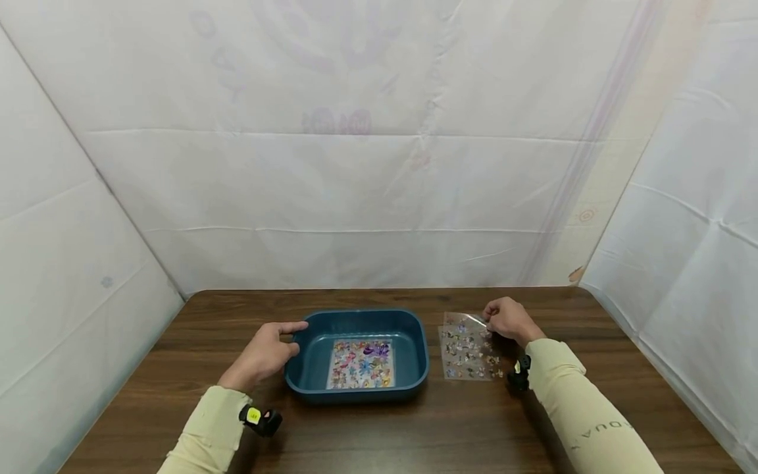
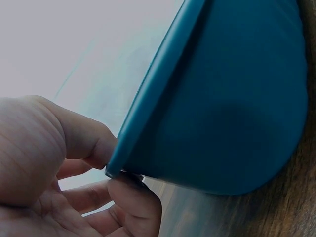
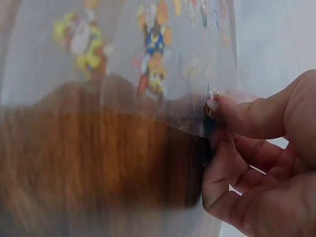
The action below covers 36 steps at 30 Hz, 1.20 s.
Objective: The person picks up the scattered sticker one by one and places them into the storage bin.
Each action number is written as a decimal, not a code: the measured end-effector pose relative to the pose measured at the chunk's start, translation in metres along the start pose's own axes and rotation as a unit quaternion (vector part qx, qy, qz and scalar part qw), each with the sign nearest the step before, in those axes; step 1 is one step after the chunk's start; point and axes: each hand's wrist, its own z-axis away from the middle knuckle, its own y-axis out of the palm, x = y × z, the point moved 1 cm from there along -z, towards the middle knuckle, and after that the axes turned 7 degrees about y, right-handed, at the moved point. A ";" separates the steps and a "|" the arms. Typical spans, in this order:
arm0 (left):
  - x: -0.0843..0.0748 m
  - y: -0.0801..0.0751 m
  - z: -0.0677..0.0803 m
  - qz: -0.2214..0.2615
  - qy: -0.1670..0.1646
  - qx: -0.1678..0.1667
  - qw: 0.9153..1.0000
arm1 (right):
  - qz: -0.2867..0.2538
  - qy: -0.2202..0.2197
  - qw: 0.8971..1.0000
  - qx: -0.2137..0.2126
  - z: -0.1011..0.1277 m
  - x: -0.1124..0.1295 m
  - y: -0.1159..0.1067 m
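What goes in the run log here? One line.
left hand: grips blue tray rim | right hand: pinches clear sticker sheet corner | tray holds another sheet

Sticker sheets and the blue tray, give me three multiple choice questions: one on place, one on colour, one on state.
1. Where does the sticker sheet in the tray lie?
A. On its floor
B. Over its rim
C. Under it

2. What colour is the tray?
A. Red
B. Blue
C. White

3. How does the right hand meet the clear sticker sheet?
A. Flat on it
B. Apart
C. Pinching its edge

Answers: 1 A, the sticker sheet lies flat inside the tray. 2 B, its walls are dark blue. 3 C, the right hand pinches the clear sticker sheet.
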 end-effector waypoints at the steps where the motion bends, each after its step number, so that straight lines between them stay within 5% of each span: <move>1: 0.000 0.000 0.000 0.000 -0.003 0.000 1.000 | 0.002 -0.007 1.000 0.000 0.000 0.000 -0.001; 11: 0.001 0.002 0.000 0.000 0.006 -0.001 1.000 | -0.003 -0.072 0.997 -0.038 0.002 -0.015 -0.003; 24: 0.000 0.001 0.000 0.000 -0.008 -0.001 1.000 | -0.195 -0.018 0.980 0.023 0.005 -0.024 -0.003; 36: 0.000 0.001 0.000 0.001 -0.009 -0.001 1.000 | -0.257 -0.014 0.964 0.066 0.011 -0.021 -0.006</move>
